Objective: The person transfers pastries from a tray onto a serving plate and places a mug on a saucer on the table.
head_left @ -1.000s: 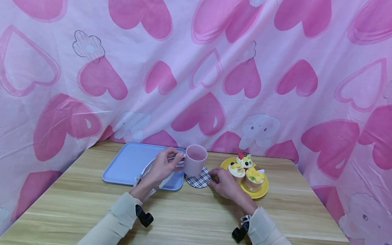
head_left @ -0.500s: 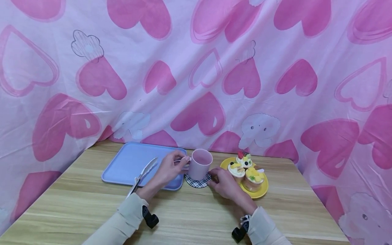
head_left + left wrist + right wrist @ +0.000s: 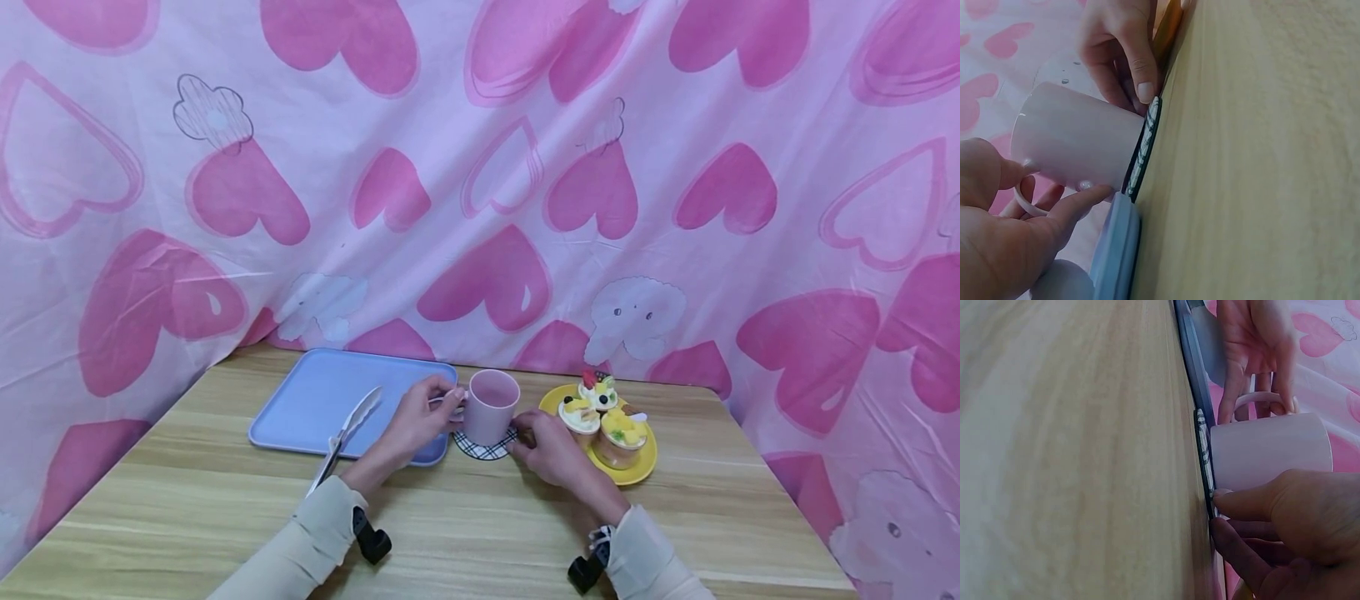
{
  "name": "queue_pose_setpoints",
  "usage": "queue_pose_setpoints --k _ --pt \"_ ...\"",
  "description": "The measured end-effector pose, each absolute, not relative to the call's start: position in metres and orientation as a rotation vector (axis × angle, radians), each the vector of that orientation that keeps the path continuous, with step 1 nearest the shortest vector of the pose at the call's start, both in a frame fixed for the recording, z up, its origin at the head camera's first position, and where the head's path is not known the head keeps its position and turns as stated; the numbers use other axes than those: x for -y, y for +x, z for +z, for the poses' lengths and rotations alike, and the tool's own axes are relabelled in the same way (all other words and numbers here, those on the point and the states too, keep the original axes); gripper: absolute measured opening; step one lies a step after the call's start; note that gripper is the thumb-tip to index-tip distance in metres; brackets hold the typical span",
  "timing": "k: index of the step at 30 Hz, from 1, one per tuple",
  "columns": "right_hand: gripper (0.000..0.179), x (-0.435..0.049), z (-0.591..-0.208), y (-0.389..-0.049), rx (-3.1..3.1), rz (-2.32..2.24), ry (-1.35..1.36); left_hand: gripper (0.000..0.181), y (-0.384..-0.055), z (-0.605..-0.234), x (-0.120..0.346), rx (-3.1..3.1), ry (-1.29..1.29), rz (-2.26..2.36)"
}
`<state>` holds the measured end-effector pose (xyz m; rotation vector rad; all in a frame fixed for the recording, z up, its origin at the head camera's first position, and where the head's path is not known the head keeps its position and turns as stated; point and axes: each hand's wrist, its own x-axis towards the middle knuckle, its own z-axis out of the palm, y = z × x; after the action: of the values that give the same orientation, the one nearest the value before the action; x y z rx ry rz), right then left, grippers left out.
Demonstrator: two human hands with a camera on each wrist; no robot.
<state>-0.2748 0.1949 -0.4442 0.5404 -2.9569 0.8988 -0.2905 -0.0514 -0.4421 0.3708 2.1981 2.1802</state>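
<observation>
A pink mug (image 3: 491, 408) stands upright on a round black-and-white plaid coaster (image 3: 483, 452) in the middle of the head view. My left hand (image 3: 420, 417) grips the mug's handle, thumb on top and fingers through and under it, as the left wrist view shows with the handle (image 3: 1029, 203). On the other side, my right hand (image 3: 551, 448) pinches the coaster's right edge; in the right wrist view its thumb and forefinger meet at the coaster's rim (image 3: 1205, 453), close beside the mug's wall.
Left of the mug lies a blue tray (image 3: 300, 408), with metal tongs (image 3: 352, 421) resting across its front edge. A yellow plate (image 3: 641, 475) at right bears three dessert cups (image 3: 622, 437). Behind the wooden table (image 3: 480, 533) hangs a pink heart-print curtain (image 3: 480, 167).
My left hand has brought the mug right and down onto the coaster, uncovering the tongs. My right hand has stayed at the coaster's edge.
</observation>
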Motion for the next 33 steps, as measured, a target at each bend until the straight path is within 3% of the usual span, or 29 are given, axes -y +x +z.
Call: queue_pose_setpoints --k 21,33 --pt "0.033 -0.196 -0.445 -0.275 2.929 0.872 0.587 0.022 -0.291 -0.441 0.054 -2.303 0.285 2.042" --pt "0.036 -0.196 -0.444 -0.273 2.925 0.915 0.604 0.025 -0.287 -0.419 0.074 -2.385 0.327 2.030"
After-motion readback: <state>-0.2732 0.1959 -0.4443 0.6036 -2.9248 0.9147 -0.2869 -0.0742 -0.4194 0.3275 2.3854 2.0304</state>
